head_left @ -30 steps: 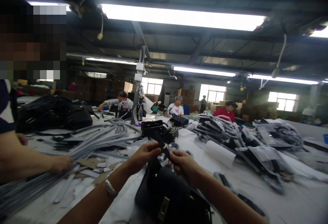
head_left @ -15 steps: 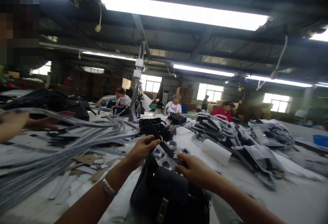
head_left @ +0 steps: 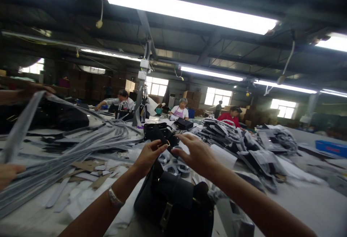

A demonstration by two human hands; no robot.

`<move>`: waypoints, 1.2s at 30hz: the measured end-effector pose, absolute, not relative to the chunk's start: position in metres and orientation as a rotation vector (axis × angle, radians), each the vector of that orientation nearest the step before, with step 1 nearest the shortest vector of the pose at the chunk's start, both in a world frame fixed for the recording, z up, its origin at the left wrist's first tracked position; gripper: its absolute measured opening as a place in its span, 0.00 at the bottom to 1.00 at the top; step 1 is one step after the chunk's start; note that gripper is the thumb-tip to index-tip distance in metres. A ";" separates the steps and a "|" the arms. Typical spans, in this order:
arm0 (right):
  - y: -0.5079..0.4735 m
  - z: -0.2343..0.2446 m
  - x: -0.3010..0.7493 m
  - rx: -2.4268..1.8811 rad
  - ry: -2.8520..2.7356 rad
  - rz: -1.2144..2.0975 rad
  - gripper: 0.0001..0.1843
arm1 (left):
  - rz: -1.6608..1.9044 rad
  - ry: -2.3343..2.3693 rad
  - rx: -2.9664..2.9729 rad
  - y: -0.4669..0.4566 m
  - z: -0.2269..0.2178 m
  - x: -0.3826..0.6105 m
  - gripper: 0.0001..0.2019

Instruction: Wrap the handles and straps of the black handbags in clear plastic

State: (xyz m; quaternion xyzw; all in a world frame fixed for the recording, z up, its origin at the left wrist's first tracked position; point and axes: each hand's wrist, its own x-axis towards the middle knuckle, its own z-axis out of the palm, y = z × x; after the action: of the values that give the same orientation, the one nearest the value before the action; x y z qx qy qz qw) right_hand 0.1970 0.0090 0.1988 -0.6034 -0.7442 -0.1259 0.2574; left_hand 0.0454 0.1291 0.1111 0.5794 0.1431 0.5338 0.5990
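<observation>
A black strap (head_left: pixel 160 135) with a gold buckle (head_left: pixel 168 143) is held up in front of me. My left hand (head_left: pixel 149 156) pinches it beside the buckle between thumb and fingers. Close to the buckle on the other side is my right hand (head_left: pixel 196 153), its thumb and fingers apart; the thumb is at the strap's lower part, whose end is partly hidden. Below both hands a black handbag (head_left: pixel 177 190) with a flap and a gold clasp stands on the table.
Rolled wrapped straps (head_left: pixel 183 170) lie behind the bag. Long grey-wrapped strips (head_left: pixel 70 157) and cardboard scraps (head_left: pixel 90 166) spread leftward. Wrapped bag parts (head_left: pixel 225 132) are heaped at right, near a white roll (head_left: pixel 223 155). A co-worker's hands (head_left: pixel 11 173) handle a strip at far left. Other people sit beyond.
My right hand has moved up from the strap's lower end toward the buckle, and its fingers have spread. My left hand keeps its pinch. The co-worker has raised a strip at left.
</observation>
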 end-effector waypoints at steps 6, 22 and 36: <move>0.061 0.202 0.147 -1.526 -2.014 -0.411 0.09 | 1.260 0.299 1.427 0.121 0.113 0.044 0.14; 0.040 0.267 0.228 -0.754 -0.812 0.317 0.12 | 1.274 0.466 1.677 0.121 0.096 0.075 0.16; 0.017 0.134 0.220 -1.094 -1.071 0.805 0.20 | 1.447 0.588 1.993 0.114 0.089 0.080 0.10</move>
State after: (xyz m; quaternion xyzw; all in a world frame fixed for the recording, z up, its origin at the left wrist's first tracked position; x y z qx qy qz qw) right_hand 0.2199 0.0165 0.1336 -0.4815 -0.4713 0.3543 0.6485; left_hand 0.0805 0.1141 0.0893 0.7509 0.2215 0.5450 0.3001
